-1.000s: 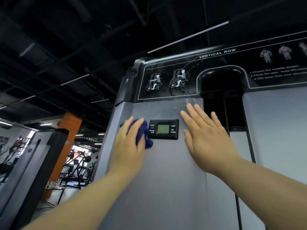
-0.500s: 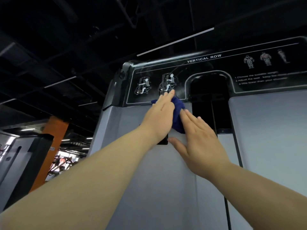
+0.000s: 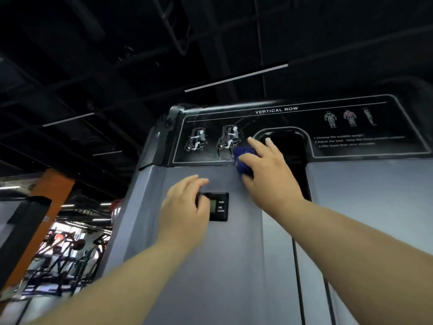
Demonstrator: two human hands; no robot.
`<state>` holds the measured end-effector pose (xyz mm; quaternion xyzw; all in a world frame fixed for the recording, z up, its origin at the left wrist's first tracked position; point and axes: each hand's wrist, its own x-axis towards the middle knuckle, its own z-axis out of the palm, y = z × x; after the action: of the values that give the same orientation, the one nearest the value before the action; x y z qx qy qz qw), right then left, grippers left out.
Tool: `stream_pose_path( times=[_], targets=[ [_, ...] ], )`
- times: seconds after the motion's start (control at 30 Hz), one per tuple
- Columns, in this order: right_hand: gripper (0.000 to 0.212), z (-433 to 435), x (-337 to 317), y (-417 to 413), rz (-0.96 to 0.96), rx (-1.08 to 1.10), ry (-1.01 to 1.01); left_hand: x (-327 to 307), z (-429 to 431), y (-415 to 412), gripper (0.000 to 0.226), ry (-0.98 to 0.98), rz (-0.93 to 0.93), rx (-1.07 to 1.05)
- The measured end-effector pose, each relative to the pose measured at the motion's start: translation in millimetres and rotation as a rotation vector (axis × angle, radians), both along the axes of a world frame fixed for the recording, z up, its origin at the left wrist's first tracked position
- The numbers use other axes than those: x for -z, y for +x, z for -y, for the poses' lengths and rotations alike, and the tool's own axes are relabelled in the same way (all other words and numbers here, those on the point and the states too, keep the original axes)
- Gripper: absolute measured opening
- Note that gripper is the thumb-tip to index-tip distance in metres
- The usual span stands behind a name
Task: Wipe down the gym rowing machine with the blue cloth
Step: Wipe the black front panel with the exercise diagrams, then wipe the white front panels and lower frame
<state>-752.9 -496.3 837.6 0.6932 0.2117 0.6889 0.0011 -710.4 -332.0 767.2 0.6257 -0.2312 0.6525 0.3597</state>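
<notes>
The grey rowing machine tower (image 3: 234, 266) fills the middle of the head view, with a black "VERTICAL ROW" instruction panel (image 3: 293, 127) across its top. My right hand (image 3: 269, 170) holds the bunched blue cloth (image 3: 242, 159) between thumb and fingers and presses it on the lower edge of the black panel, just left of the arched opening (image 3: 285, 156). My left hand (image 3: 185, 207) rests lower down with loosely curled fingers, holding nothing, and covers the left part of the small black display (image 3: 219, 207).
A narrow vertical slot (image 3: 296, 266) runs down the tower below the arched opening. An orange pillar (image 3: 46, 207) and a dark upright machine (image 3: 21, 231) stand at the left, with other gym equipment (image 3: 65, 254) behind. A dark ceiling with strip lights is overhead.
The blue cloth has passed from my left hand to my right hand. My left hand dropped from the black panel to the small display, and my right hand rose to the panel's lower edge.
</notes>
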Motion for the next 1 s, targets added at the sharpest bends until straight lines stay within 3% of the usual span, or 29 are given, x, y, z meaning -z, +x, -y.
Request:
stream_pose_path(
  times=[0.1, 0.2, 0.33, 0.4, 0.53, 0.63, 0.77, 0.87, 1.0],
  targets=[
    [0.037, -21.0, -4.8, -6.1, -0.115, -0.073, 0.13, 10.7, 3.2, 14.1, 0.05, 0.043, 0.016, -0.056],
    [0.062, -22.4, 33.9, 1.8, -0.091, -0.031, -0.062, 14.7, -0.1, 20.2, 0.045, 0.084, 0.044, -0.037],
    [0.044, 7.4, 41.0, 8.8, 0.035, 0.102, -0.277, 15.8, 1.0, 23.5, 0.045, 0.101, 0.051, -0.037],
    [0.04, 8.3, 16.0, 5.6, 0.058, 0.109, -0.2, 17.4, 3.4, 24.9, 0.054, 0.1, 0.059, -0.049],
    [0.05, -7.6, -6.6, 5.3, -0.072, 0.03, 0.033, 17.7, 3.7, 29.2, 0.057, 0.091, 0.091, -0.062],
    [0.045, 2.7, 29.5, 9.2, -0.044, -0.012, -0.014, 17.7, 2.2, 29.2, 0.06, 0.12, 0.101, -0.092],
    [0.045, 31.6, 97.3, -5.6, -0.209, -0.048, -0.143, 19.2, 4.6, 24.6, 0.051, 0.098, 0.063, -0.106],
    [0.042, 58.8, 115.1, -34.8, -0.109, -0.052, -0.253, 22.0, 20.8, 11.5, 0.051, 0.047, 0.118, -0.134],
    [0.062, 111.4, 59.2, -78.4, 0.09, -0.061, 0.084, 24.5, 79.2, -24.3, 0.049, 0.247, 0.249, 0.003]
  ],
)
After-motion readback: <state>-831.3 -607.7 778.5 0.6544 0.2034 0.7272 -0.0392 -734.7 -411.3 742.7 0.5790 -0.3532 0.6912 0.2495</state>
